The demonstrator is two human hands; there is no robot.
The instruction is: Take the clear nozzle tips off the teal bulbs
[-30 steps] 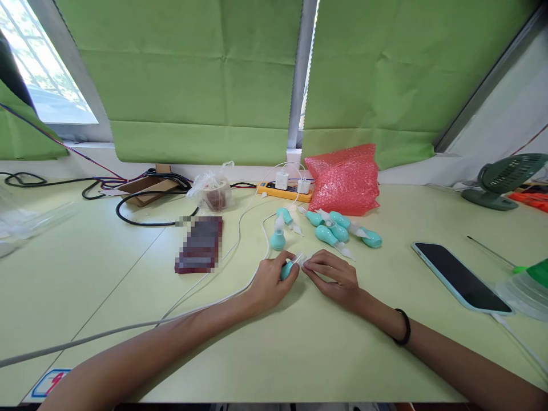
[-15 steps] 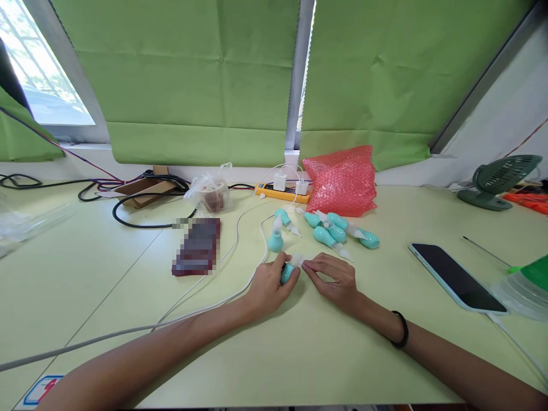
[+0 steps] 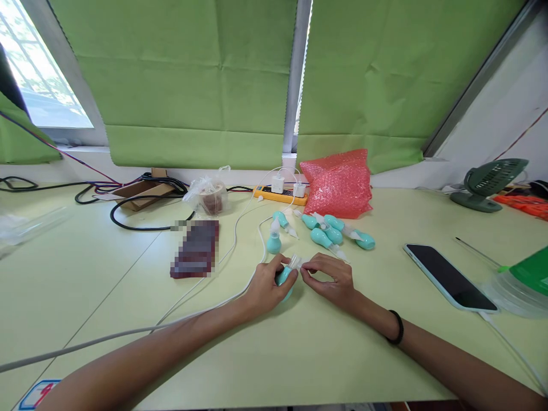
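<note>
A pale green table point(image 3: 299, 354) is seen from above, with two bare forearms reaching in to meet at its middle. A small teal rubber bulb point(image 3: 283, 278) is gripped in the left hand point(image 3: 268, 282), the fingers closed around its body so that it is steadied just above the tabletop. The bulb's clear plastic tip point(image 3: 295, 262) is pinched between thumb and fingertips of the right hand point(image 3: 331, 277), which is closed on it; the two hands are brought together, almost touching, apparently so the tip can be worked against the held bulb. A black band point(image 3: 396, 327) is worn on the right wrist. Just beyond the hands, one like bulb point(image 3: 274, 241) is stood upright, and several more point(image 3: 334, 231) are laid in a loose cluster near a pink bubble-wrap bag point(image 3: 338, 182). A white cable point(image 3: 201, 282) is trailed past the left hand. A phone point(image 3: 447, 275) is laid face up, well apart to the right
</note>
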